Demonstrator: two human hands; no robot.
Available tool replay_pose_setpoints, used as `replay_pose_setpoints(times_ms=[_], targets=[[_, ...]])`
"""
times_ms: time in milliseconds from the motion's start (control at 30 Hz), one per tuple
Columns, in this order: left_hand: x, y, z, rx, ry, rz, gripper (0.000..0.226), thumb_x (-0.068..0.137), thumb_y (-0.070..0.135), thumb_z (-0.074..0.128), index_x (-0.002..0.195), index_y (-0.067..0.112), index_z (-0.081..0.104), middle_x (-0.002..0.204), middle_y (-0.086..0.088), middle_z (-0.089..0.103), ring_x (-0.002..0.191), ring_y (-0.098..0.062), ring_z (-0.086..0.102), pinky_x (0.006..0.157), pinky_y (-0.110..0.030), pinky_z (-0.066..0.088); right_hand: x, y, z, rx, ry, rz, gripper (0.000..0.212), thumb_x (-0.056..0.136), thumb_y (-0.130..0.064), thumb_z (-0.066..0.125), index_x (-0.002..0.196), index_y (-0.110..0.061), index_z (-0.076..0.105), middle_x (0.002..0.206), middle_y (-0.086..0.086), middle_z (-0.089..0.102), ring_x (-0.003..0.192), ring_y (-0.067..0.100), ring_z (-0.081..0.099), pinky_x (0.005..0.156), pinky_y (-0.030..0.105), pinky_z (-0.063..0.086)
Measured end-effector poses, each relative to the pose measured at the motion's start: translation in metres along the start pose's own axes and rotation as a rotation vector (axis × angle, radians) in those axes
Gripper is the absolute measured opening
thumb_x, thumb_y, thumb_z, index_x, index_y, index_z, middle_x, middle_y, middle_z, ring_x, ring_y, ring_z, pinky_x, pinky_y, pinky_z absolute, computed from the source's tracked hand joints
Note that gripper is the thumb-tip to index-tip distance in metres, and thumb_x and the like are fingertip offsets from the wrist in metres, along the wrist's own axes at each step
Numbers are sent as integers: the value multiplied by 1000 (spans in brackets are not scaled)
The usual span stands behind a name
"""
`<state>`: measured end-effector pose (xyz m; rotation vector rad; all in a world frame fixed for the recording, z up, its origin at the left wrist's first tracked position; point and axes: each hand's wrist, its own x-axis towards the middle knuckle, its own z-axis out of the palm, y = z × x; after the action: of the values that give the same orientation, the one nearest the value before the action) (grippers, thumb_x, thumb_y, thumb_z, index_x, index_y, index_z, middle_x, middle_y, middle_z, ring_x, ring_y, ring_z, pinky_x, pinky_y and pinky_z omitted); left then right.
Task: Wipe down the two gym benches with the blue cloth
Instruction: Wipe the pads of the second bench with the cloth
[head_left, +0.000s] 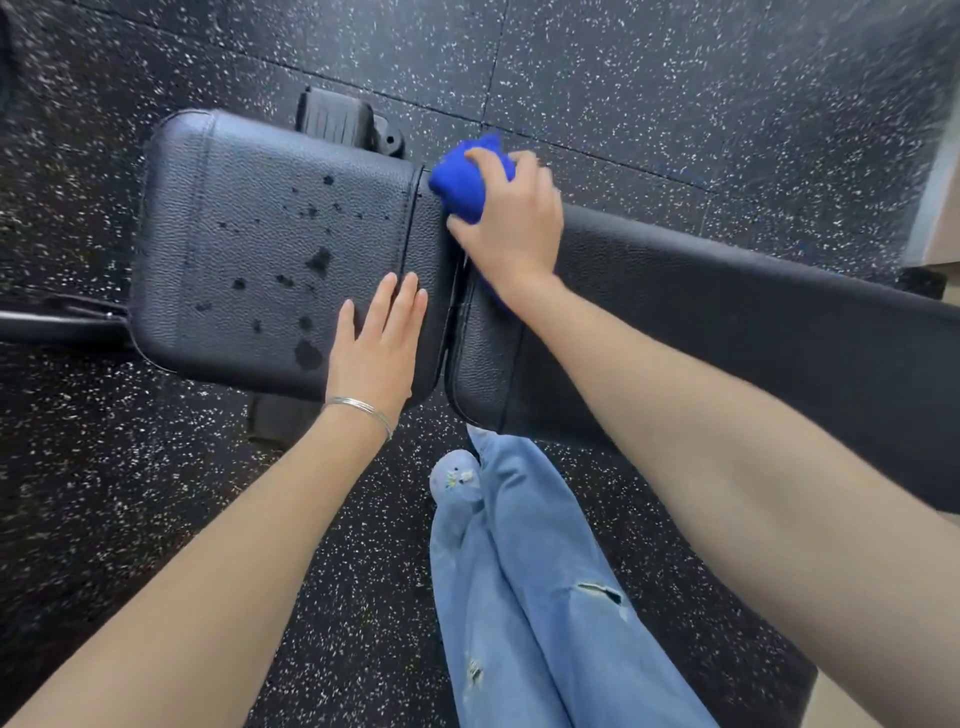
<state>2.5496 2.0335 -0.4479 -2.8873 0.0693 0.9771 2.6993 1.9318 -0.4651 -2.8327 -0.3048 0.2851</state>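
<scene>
My right hand (511, 228) was curled round the blue cloth (465, 179), which was bunched into a wad, with my fingers over its top and my thumb along its near side. The cloth sat at the far edge of the bench, right where the seat pad (234, 234) meets the back pad (727, 301). A corner of it showed under my wrist. The hand was a little blurred, so I could not tell how hard it pressed.

My left hand (376, 343) lay flat on the seat pad by its right edge, fingers straight and together, holding nothing and steadying the bench.

I judged the step to be clearing the seat pad, since dark wet drops (318, 260) were scattered across its middle and toward its near edge. To do it well I would spread the wad wider and pull it in overlapping strokes from the gap (452, 312) out to the pad's left end. I would also run it down into the gap, where liquid could collect.

My left hand lay in that path, beside the nearest drops, and would have to lift. The thin bracelet (358, 408) on its wrist might drag on the pad.

Beyond the far edge stood a black ribbed foot (337, 119), and a dark bar (52, 317) ran out from the left end. Speckled black floor (675, 104) lay all round. My jeans (530, 571) and one toe (457, 475) were close to the near edge. No second bench was in view.
</scene>
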Motion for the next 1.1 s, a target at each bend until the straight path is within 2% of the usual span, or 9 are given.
replay_pose_setpoints(times_ms=[133, 233, 367, 467, 567, 700, 800, 967, 1100], targets=[[0, -2, -3, -15, -13, 14, 102, 84, 33, 62, 148, 9, -14, 159, -6, -15, 147, -22, -9, 117, -51, 13, -56, 18, 0, 181, 19, -62, 62, 67, -34, 70, 126, -19, 58, 120, 15, 55, 104, 33, 53, 90, 39, 45], [0, -4, 0, -58, 12, 18, 91, 89, 26, 56, 148, 10, -12, 159, -4, -15, 147, -21, -9, 116, -52, 13, -111, 34, 2, 262, -13, -109, 62, 60, -24, 74, 120, -12, 63, 114, 20, 57, 101, 37, 56, 86, 44, 48], [0, -6, 5, -38, 26, 21, 100, 86, 33, 61, 148, 10, -14, 159, -4, -15, 147, -20, -8, 116, -51, 14, -134, 50, -5, 55, -146, -440, 67, 49, -30, 84, 113, -14, 68, 105, 19, 63, 82, 35, 60, 66, 40, 49], [1, -8, 8, 5, 29, 26, 113, 77, 43, 67, 147, 10, -16, 159, -4, -16, 147, -20, -7, 115, -51, 16, -89, 63, -17, -51, -172, -595, 65, 52, -35, 81, 113, -15, 67, 104, 19, 64, 80, 34, 60, 66, 38, 47], [1, -8, 10, 15, 34, 28, 114, 77, 45, 67, 147, 10, -16, 158, -4, -16, 147, -21, -8, 115, -51, 16, -27, 70, -28, -79, -70, -435, 64, 61, -35, 72, 121, -18, 61, 114, 18, 59, 92, 36, 57, 77, 41, 46], [1, -9, 10, 12, 41, 29, 113, 78, 45, 66, 147, 10, -17, 158, -5, -17, 147, -21, -9, 116, -52, 15, 39, 71, -30, -20, 15, 66, 61, 72, -39, 61, 131, -27, 49, 126, 10, 48, 110, 32, 49, 95, 39, 41], [0, -7, 9, 12, 25, 23, 108, 83, 41, 62, 146, 10, -20, 158, -5, -19, 147, -22, -11, 116, -52, 14, 40, 72, -27, 132, 70, 371, 59, 76, -36, 59, 133, -27, 45, 128, 8, 46, 115, 31, 46, 99, 37, 38], [0, -4, 8, 29, 21, 10, 102, 87, 35, 59, 145, 8, -21, 158, -7, -19, 147, -23, -10, 116, -53, 15, -41, 71, -22, 231, 123, 97, 60, 66, -23, 67, 124, -14, 58, 116, 15, 52, 103, 32, 51, 90, 35, 40], [0, -2, 6, 32, 3, 1, 102, 87, 35, 60, 146, 8, -19, 158, -7, -18, 147, -24, -10, 116, -53, 15, -125, 79, -17, 246, -40, -54, 60, 55, -21, 78, 114, -13, 65, 112, 17, 56, 95, 34, 57, 79, 35, 50]])
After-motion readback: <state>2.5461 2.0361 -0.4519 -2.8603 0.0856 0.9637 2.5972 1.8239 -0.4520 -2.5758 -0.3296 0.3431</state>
